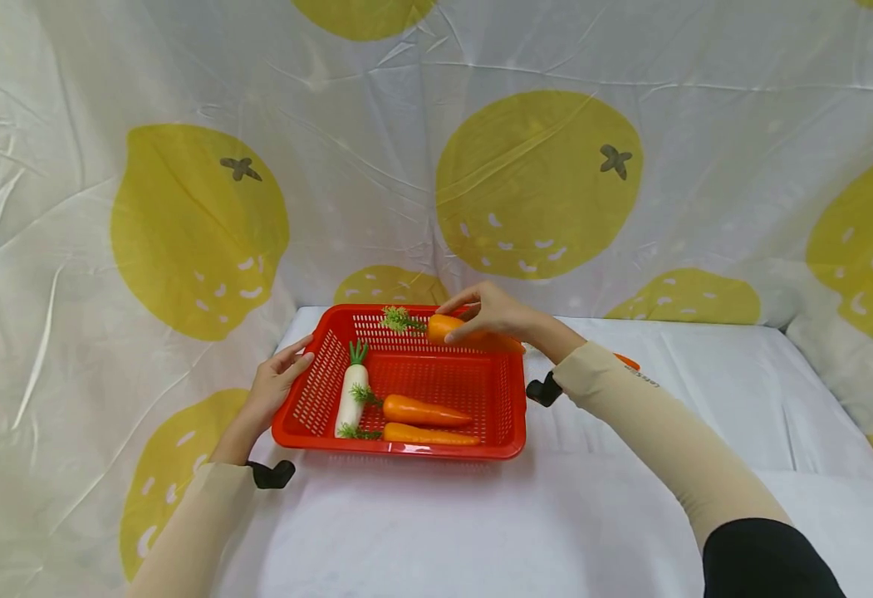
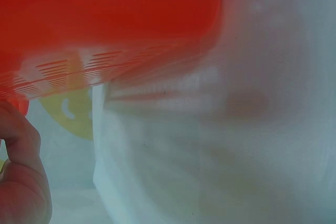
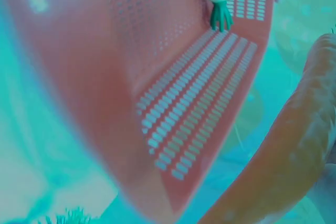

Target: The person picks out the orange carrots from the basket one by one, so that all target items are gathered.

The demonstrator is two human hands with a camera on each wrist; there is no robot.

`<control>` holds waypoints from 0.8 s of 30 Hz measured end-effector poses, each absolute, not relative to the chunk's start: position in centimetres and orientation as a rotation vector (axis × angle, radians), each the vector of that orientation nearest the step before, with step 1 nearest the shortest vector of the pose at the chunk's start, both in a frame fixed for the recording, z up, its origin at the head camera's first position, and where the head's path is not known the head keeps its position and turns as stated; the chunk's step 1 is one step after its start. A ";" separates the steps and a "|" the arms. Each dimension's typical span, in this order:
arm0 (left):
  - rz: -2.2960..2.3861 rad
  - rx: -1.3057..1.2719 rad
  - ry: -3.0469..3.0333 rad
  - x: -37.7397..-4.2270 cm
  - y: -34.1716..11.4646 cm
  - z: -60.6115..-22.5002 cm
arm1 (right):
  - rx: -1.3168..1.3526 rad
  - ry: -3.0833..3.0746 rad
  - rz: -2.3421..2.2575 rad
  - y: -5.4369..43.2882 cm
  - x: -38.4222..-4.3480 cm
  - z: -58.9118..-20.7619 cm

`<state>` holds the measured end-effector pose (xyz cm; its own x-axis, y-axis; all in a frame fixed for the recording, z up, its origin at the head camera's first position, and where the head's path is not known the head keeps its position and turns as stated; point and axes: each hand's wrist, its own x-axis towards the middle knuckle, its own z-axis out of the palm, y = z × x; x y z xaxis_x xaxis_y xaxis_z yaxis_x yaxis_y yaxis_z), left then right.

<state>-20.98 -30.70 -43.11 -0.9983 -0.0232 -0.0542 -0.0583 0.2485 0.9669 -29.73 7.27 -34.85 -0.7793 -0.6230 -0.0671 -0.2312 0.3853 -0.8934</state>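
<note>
A red plastic basket (image 1: pixel 399 448) with slotted walls stands on the white cloth. My left hand (image 1: pixel 275 384) grips its left rim near the far corner; in the left wrist view part of that hand (image 2: pixel 23 166) shows beside the basket wall (image 2: pixel 115 14). Above the basket's far right side, my right hand (image 1: pixel 499 317) holds an orange carrot (image 1: pixel 447 326) between thumb and fingers, leafy top to the left. That carrot (image 3: pixel 294 156) fills the right side of the right wrist view. Inside the basket lie a white radish (image 1: pixel 352 394) and two carrots, one (image 1: pixel 421 410) behind the other (image 1: pixel 429 435).
An orange tip (image 1: pixel 626 361) shows on the cloth behind my right forearm, the rest hidden. White table cloth (image 1: pixel 481 531) spreads before and right of the basket. A lemon-print curtain (image 1: pixel 376 166) hangs behind and at the sides.
</note>
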 end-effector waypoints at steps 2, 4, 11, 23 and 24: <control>1.920 -0.082 2.453 -21.4 -31.1 -43.8 | -0.740 2.245 -1.372 8.2 -29.6 -34.5; 1.923 -0.088 2.458 -21.7 -31.5 -44.4 | -0.745 2.240 -1.374 9.2 -29.4 -34.2; 1.898 -0.075 2.519 -22.0 -32.1 -45.2 | -0.719 2.256 -1.355 12.8 -29.3 -34.1; 1.887 -0.102 2.480 -21.5 -31.5 -44.1 | -0.657 2.279 -1.360 18.6 -29.1 -35.8; 1.886 -0.103 2.476 -21.3 -31.3 -43.7 | -0.648 2.278 -1.358 19.0 -29.0 -36.0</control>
<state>-21.30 -31.30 -43.73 -0.9974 -0.0358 -0.0617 -0.0691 0.2648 0.9618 -29.04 19.05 -35.96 -0.8085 -0.5786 -0.1072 -0.1811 0.4179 -0.8902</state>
